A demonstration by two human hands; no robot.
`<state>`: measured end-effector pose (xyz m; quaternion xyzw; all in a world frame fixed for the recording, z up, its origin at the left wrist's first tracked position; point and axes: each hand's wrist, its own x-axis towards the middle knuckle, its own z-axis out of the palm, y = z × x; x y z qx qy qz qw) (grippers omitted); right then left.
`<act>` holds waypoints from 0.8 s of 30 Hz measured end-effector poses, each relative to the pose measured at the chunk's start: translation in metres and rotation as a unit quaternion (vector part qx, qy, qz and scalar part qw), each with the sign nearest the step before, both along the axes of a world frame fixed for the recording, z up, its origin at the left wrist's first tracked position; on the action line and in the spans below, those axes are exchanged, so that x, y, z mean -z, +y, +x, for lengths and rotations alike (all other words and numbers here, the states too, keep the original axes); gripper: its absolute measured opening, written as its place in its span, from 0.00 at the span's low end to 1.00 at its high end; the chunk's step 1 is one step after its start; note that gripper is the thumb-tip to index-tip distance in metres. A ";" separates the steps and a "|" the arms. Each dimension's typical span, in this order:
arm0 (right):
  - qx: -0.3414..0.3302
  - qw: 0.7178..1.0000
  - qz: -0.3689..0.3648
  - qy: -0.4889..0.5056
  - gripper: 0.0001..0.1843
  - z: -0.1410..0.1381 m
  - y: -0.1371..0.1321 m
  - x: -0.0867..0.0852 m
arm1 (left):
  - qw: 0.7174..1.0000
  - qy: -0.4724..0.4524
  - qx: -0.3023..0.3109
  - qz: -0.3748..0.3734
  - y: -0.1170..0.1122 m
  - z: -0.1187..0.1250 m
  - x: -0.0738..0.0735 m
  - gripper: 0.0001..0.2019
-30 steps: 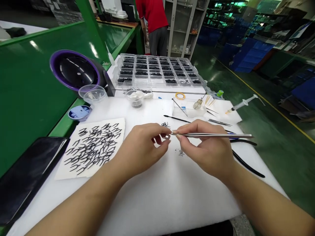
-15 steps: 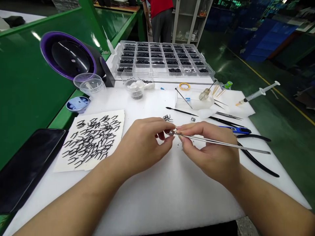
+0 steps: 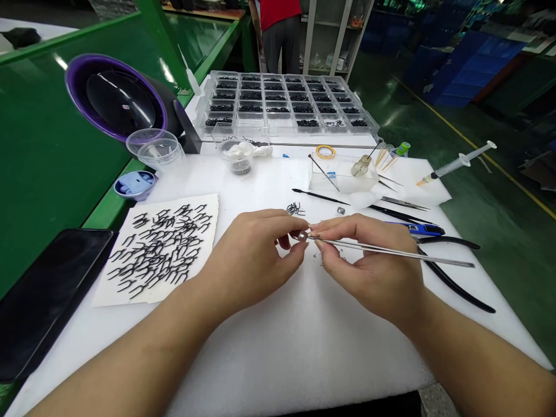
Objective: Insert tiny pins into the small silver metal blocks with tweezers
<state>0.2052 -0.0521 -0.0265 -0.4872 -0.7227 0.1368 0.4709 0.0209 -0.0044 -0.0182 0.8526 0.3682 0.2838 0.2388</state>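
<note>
My left hand (image 3: 254, 255) is closed in a pinch on a small silvery metal piece (image 3: 302, 236), partly covered by the fingertips. Long thin metal tweezers (image 3: 428, 258) lie across my right hand (image 3: 376, 266), closed round them near the tips. Their points meet the metal piece, but I cannot tell whether they grip it. Just beyond the fingers sits a small heap of short black bent pieces (image 3: 296, 208). A second small metal piece (image 3: 341, 211) lies on the white table behind my right hand. Tiny dark bits are scattered beneath the hands.
Left, a white sheet (image 3: 104, 289) carries many black forked pieces, beside a black tray (image 3: 47, 295). At the back stand a clear compartment box (image 3: 267, 128) and a purple-rimmed fan-like device (image 3: 125, 101). Pliers (image 3: 460, 289), a blue-handled tool (image 3: 428, 230) and a syringe (image 3: 460, 162) lie right.
Both hands keep nearly the same pose around the metal piece. The rear end of the tweezers has risen slightly, and the camera view has shifted a little.
</note>
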 end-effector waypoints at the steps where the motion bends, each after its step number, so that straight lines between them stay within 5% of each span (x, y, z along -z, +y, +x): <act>1: 0.000 1.000 -0.001 -0.002 0.09 0.000 0.000 0.000 | 1.000 0.001 -0.001 0.001 0.000 0.000 0.000 0.09; 15: -0.031 0.990 0.084 -0.107 0.12 0.003 0.001 0.004 | 0.999 0.040 -0.001 0.030 0.002 -0.002 0.005 0.09; 24: -0.043 0.984 0.114 -0.132 0.12 0.003 0.002 0.002 | 0.999 -0.014 0.001 -0.040 -0.001 0.001 -0.003 0.11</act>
